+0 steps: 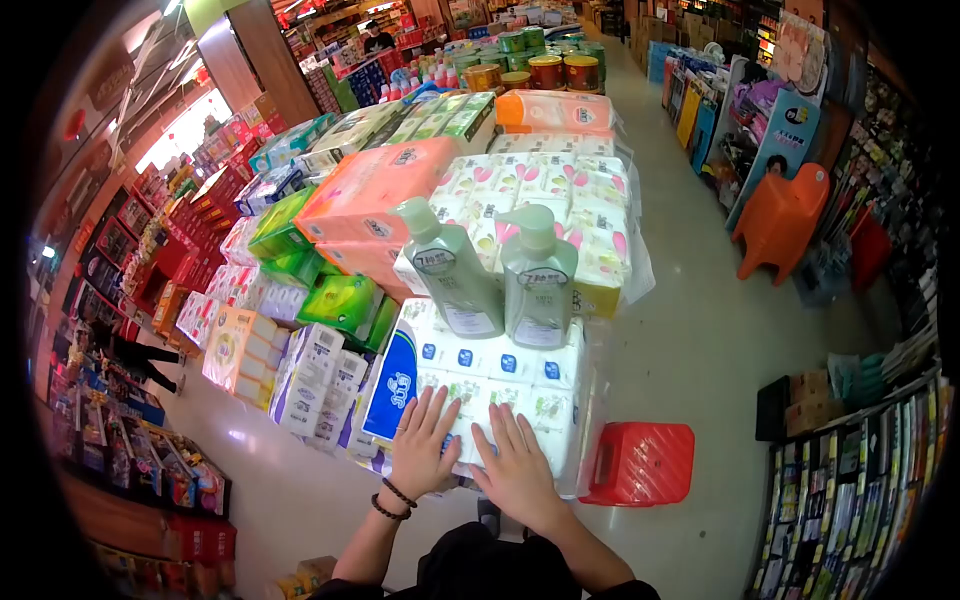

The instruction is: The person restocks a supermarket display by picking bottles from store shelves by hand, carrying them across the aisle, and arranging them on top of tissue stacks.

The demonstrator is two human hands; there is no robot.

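My left hand (425, 440) lies flat on a pack of tissues (480, 375) in clear wrap with a blue label, fingers stretched out; a dark bead bracelet circles the wrist. Beside it, my right hand (515, 460) rests on the same pack, palm down and fingers spread. Neither hand holds anything. Two pale green pump bottles stand on the far part of the pack. The left pump bottle (458, 285) looks tilted in this wide view, and the right pump bottle (540, 280) stands close to it.
Behind the bottles are stacked white tissue packs (600, 190) and orange packs (385, 185). Green packs (340, 303) lie to the left. A red stool (645, 463) stands at the right of the pile, an orange chair (785, 225) across the aisle. Shelves line both sides.
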